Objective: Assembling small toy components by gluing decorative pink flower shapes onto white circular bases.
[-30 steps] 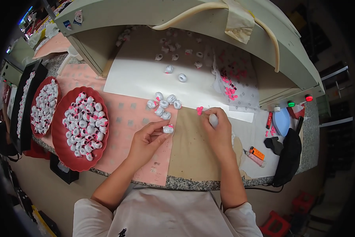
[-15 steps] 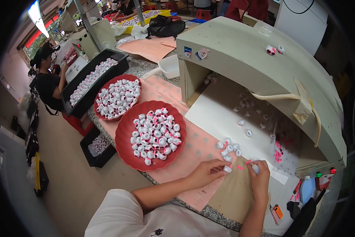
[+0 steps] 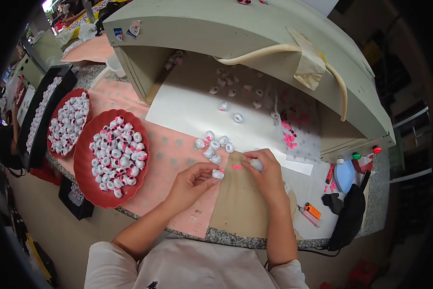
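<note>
Scalloped red bowl (image 3: 83,166) left of hands (image 3: 190,187), arched cabinet (image 3: 178,31) beyond

A speckled bench (image 3: 376,192) carries a pale booth (image 3: 216,33); a pink sheet (image 3: 168,166) lies left and in front of the booth, a brown sheet (image 3: 238,207) in front.

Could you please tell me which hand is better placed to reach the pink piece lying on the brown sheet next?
Probably the right hand: it is nearer the pink piece, though it also holds a white rounded object. The left hand pinches a white bead-like piece.
</note>
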Motion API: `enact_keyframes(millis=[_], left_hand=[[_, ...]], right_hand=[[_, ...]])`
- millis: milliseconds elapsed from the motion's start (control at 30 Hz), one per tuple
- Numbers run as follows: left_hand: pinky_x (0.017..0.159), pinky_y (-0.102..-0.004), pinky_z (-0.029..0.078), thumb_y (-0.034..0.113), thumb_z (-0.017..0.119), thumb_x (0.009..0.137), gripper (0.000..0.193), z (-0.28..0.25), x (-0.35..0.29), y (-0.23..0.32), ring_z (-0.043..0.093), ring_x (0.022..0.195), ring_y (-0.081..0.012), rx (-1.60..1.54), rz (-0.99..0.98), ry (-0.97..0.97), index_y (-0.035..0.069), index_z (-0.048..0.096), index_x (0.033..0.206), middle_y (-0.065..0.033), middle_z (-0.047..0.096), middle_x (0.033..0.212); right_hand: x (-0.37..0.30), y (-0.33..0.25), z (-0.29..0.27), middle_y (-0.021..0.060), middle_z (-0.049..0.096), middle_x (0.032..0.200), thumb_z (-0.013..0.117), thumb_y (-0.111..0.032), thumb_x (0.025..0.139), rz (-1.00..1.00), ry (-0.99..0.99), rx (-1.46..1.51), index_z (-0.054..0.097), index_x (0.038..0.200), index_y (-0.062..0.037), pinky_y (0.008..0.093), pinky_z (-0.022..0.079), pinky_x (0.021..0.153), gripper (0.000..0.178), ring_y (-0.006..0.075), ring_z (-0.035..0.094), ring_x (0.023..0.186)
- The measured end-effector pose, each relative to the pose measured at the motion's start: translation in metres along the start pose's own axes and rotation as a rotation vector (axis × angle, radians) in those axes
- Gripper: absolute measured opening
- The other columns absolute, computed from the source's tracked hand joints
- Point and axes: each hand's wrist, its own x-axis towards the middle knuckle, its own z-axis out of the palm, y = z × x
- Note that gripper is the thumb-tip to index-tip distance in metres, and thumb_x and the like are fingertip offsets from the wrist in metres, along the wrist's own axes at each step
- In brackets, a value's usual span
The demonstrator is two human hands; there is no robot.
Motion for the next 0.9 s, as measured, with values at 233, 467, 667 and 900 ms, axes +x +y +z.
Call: enact_keyframes(millis=[233, 467, 667, 900], left_hand=[[0.082, -0.0238, 0.049, 0.000, 0.059, 0.087, 0.031, -0.039, -0.046, 0.020, 0.059, 0.092, -0.0094, 0.064, 0.021, -0.028, 0.003, 0.055, 0.118, -0.0057, 0.062, 0.105], [0.078, -0.0243, 0.049, 0.008, 0.062, 0.086, 0.031, -0.055, -0.101, 0.059, 0.059, 0.087, -0.0094, -0.060, 0.037, -0.039, 0.004, 0.057, 0.116, -0.0038, 0.063, 0.092], [0.081, -0.0242, 0.049, 0.006, 0.063, 0.085, 0.033, -0.061, -0.077, 0.029, 0.060, 0.090, -0.0111, -0.107, 0.096, -0.028, 0.002, 0.055, 0.117, -0.0054, 0.063, 0.099], [0.084, -0.0264, 0.051, -0.002, 0.060, 0.084, 0.034, -0.037, -0.028, 0.001, 0.061, 0.096, -0.0143, -0.062, 0.011, -0.060, 0.002, 0.057, 0.117, -0.0079, 0.061, 0.112]], right_hand=[[-0.032, -0.055, 0.028, 0.0149, 0.064, 0.087, 0.065, -0.007, 0.079, -0.038, 0.069, -0.175, 0.061, 0.089, -0.0001, 0.0323, 0.048, 0.073, 0.013, 0.0300, 0.063, 0.080], [-0.089, -0.136, 0.043, 0.0042, 0.060, 0.079, 0.060, -0.006, 0.086, 0.337, 0.022, 0.516, 0.055, 0.089, -0.0022, 0.0209, 0.045, 0.065, 0.006, 0.0087, 0.055, 0.067], [-0.091, -0.113, 0.068, 0.0054, 0.056, 0.084, 0.060, -0.006, 0.086, 0.555, -0.041, 1.075, 0.052, 0.091, -0.0061, 0.0249, 0.046, 0.064, 0.009, 0.0129, 0.054, 0.070], [-0.064, -0.046, 0.062, 0.0067, 0.061, 0.086, 0.059, -0.002, 0.085, 0.636, -0.233, 1.160, 0.055, 0.093, -0.0043, 0.0282, 0.050, 0.069, 0.009, 0.0151, 0.060, 0.075]])
